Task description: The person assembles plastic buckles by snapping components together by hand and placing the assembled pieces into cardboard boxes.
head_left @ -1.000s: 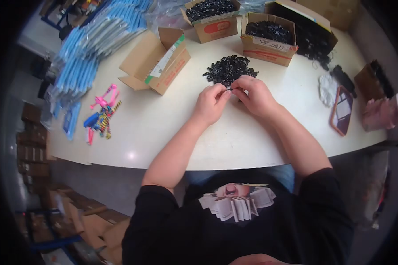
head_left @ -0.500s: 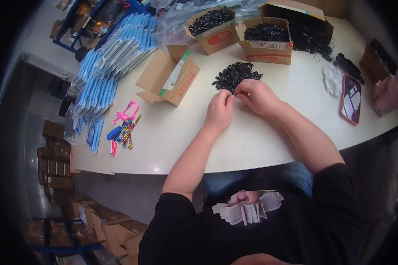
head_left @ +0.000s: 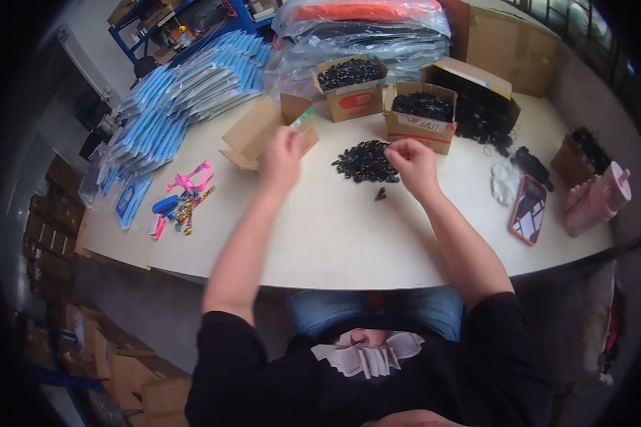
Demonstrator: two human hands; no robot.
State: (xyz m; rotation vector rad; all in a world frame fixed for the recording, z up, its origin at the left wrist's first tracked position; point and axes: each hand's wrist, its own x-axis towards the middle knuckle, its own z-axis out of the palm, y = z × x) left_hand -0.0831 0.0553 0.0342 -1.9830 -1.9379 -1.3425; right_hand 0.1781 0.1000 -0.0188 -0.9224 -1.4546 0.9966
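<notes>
My left hand (head_left: 280,161) is raised at the front right side of an open cardboard box (head_left: 245,132), covering part of it. Its fingers look bunched together, slightly blurred, and whatever they hold is hidden. My right hand (head_left: 414,166) is at the right edge of a pile of small black pieces (head_left: 362,161). Thumb and fingertips are pinched together there, and I cannot make out what is between them. One or two loose black pieces (head_left: 381,193) lie on the table just in front of the pile.
Behind the pile stand a box of black parts (head_left: 349,74) and another full box (head_left: 424,107). Stacked blue packets (head_left: 149,117) and a pink strap (head_left: 192,176) lie left. A phone (head_left: 528,210), white crumpled wad (head_left: 506,182) and pink tumbler (head_left: 598,199) are right.
My hands were together in front of the pile and are now apart. The left moved left to the open box; the right moved to the pile's right edge. The view has tilted upward.
</notes>
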